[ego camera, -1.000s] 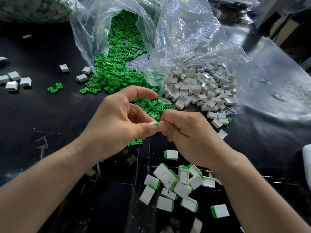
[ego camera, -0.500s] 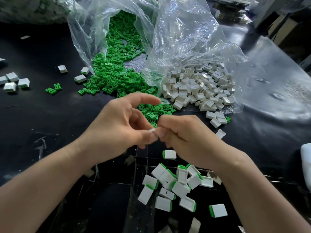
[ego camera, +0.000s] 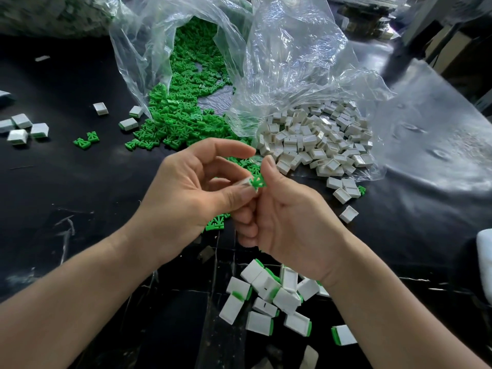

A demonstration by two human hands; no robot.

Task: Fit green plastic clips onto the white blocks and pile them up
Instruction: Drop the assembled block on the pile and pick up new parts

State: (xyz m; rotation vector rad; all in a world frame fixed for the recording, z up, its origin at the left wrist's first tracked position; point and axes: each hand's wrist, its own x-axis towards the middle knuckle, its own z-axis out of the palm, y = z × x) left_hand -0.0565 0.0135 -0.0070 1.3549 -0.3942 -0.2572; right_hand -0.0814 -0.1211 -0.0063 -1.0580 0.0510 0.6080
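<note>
My left hand (ego camera: pixel 186 193) pinches a small white block (ego camera: pixel 245 182) between thumb and fingers at the centre of the view. My right hand (ego camera: pixel 287 217) holds a green clip (ego camera: pixel 257 180) against the block's end. A heap of loose green clips (ego camera: pixel 181 115) spills from a clear bag at the upper middle. Loose white blocks (ego camera: pixel 316 137) lie heaped in a second clear bag to the right. A pile of white blocks fitted with green clips (ego camera: pixel 269 296) lies on the black table below my right wrist.
The clear plastic bags (ego camera: pixel 292 54) rise at the back. Several stray white blocks (ego camera: pixel 24 127) sit at the far left, others (ego camera: pixel 343 193) lie right of my hands. Two loose clips (ego camera: pixel 86 139) lie left of the green heap. A white object (ego camera: pixel 484 249) shows at the right edge.
My hands have turned and opened slightly, so the green clip now shows between them at the white block's end; earlier the fingertips hid it. The view has shifted a little.
</note>
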